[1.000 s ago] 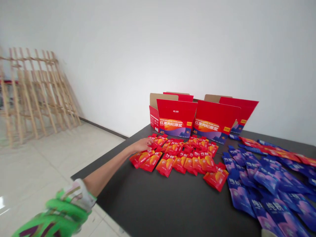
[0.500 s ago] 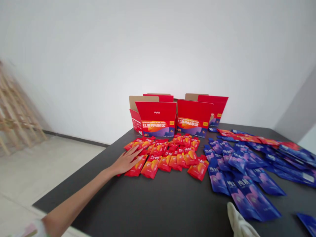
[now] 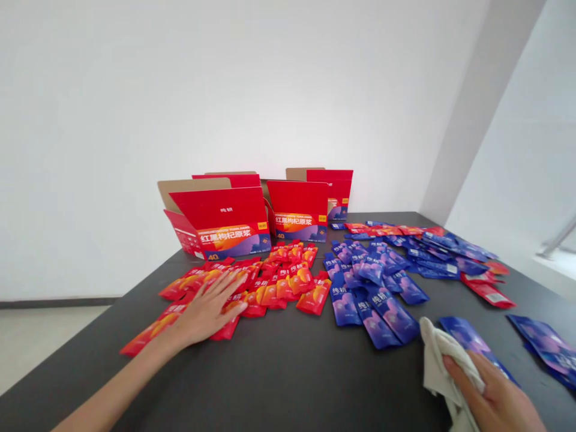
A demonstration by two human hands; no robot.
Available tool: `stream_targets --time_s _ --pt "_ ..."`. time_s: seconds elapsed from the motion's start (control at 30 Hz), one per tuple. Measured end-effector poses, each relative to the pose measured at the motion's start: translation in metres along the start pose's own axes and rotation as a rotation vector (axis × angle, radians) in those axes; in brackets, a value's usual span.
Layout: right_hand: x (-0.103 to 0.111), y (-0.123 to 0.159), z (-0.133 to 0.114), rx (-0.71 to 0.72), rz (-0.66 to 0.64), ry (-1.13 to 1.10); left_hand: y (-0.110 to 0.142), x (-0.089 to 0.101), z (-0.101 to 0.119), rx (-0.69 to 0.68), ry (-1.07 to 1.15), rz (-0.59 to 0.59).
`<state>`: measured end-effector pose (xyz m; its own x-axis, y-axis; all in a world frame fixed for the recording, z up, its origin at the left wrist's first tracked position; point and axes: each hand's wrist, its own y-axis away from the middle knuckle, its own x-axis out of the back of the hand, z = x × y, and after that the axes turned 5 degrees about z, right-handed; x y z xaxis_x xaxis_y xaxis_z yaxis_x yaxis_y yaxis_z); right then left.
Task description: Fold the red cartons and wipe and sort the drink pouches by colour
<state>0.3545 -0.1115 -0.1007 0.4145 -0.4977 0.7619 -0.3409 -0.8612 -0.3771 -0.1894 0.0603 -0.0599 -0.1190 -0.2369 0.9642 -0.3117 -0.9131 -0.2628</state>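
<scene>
My left hand (image 3: 209, 309) lies flat with fingers spread on a group of red and orange pouches (image 3: 270, 288) at the left of the dark table. At the lower right, my right hand (image 3: 490, 384) grips a whitish cloth (image 3: 443, 354), its fingers closed round the bunched fabric. A blue-purple pouch (image 3: 472, 342) lies just beyond the right hand, partly hidden by it. Between the two hands, a little farther off, spreads a pile of blue-purple pouches (image 3: 369, 276), some overlapping.
Open red cartons stand behind the pouches, with a front left carton (image 3: 225, 222) and a front right carton (image 3: 297, 216). Mixed blue and red pouches (image 3: 432, 246) lie farther right. More blue pouches (image 3: 546, 348) sit near the right side. A white wall (image 3: 270, 90) rises behind the table (image 3: 270, 384).
The view has turned to the right, so cartons and pouches appear farther left. My right hand has come into view with the cloth. My left hand still rests on red pouches.
</scene>
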Motion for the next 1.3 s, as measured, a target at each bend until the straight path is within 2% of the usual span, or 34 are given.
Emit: stream_targets --time_s 0.13,0.23,0.33,0.43,0.5,0.57,0.67,0.73,0.83,0.93,1.03,1.2,1.27,1.3 --pt "-0.025 0.003 0.004 0.087 -0.052 0.123 -0.024 -0.012 0.042 -0.107 0.013 -0.058" --pt "-0.031 0.003 0.006 0.131 -0.104 0.129 -0.039 -0.021 0.052 -0.107 0.007 -0.06" --pt "-0.025 0.001 0.01 0.149 -0.104 0.132 -0.046 -0.019 0.049 -0.103 0.001 -0.067" --pt "-0.01 -0.004 0.012 0.172 0.01 0.149 -0.045 -0.006 0.052 -0.115 0.001 -0.095" --pt "0.0 -0.009 0.009 0.197 0.114 0.159 -0.042 0.002 0.067 -0.158 0.02 -0.102" --pt "0.009 -0.015 -0.001 0.22 0.18 0.138 -0.041 0.005 0.091 -0.249 0.066 -0.084" --pt "0.012 -0.023 -0.026 0.24 0.132 0.047 -0.046 -0.003 0.125 -0.363 0.111 -0.094" --pt "0.011 -0.025 -0.041 0.25 0.055 -0.013 -0.052 -0.011 0.135 -0.369 0.113 -0.111" --pt "0.011 -0.026 -0.051 0.28 -0.059 -0.097 -0.062 -0.02 0.13 -0.36 0.11 -0.102" --pt "0.017 -0.027 -0.042 0.26 -0.051 -0.117 -0.068 -0.023 0.114 -0.362 0.097 -0.08" --pt "0.032 -0.029 -0.024 0.237 0.046 -0.105 -0.074 -0.024 0.101 -0.365 0.083 -0.075" --pt "0.067 -0.046 0.014 0.152 0.117 -0.046 -0.083 -0.031 0.091 -0.369 0.075 -0.054" --pt "0.078 -0.055 0.038 0.06 0.143 0.067 -0.081 -0.033 0.091 -0.369 0.068 -0.009" --pt "0.082 -0.058 0.052 0.009 0.149 0.142 -0.077 -0.033 0.092 -0.356 0.055 0.064"
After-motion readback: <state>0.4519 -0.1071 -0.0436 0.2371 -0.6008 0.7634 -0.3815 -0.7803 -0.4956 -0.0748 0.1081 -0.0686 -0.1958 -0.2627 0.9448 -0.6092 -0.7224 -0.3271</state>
